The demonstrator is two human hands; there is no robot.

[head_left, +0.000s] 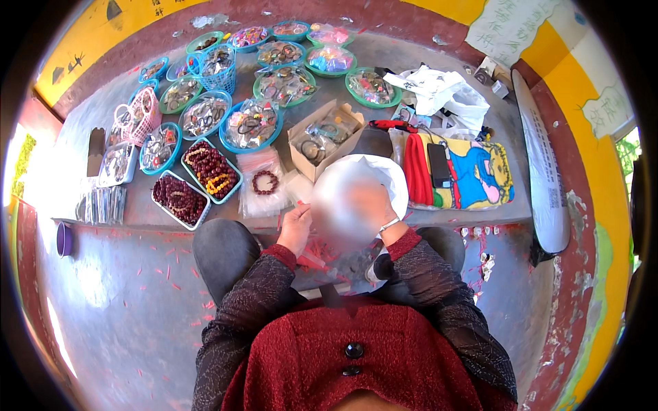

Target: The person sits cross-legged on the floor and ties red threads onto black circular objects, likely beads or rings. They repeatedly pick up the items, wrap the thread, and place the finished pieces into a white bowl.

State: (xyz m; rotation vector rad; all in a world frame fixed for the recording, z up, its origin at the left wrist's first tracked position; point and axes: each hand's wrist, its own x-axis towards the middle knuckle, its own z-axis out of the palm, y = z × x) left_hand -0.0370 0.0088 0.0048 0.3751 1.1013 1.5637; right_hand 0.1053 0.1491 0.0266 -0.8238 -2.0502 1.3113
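My left hand (295, 231) is closed in a pinch in front of the ledge; a small red tip shows at its fingers, but what they hold is not clear. Just beyond it lies a pale packet (299, 186). My right hand (374, 207), with a light band at the wrist, reaches over a white round container (399, 183). A blurred patch hides its fingers and most of the container's inside. Left of the packet, a dark red bead bracelet (265, 182) lies on a stack of clear plastic bags (258, 204). Behind sits an open cardboard box (299, 156) of bagged bracelets.
Trays of dark bead bracelets (179, 198) and blue and green baskets (251, 125) of packets crowd the left and back. A dark phone (439, 166) rests on a colourful folded cloth (481, 175) at right. Red scraps (175, 286) litter the floor.
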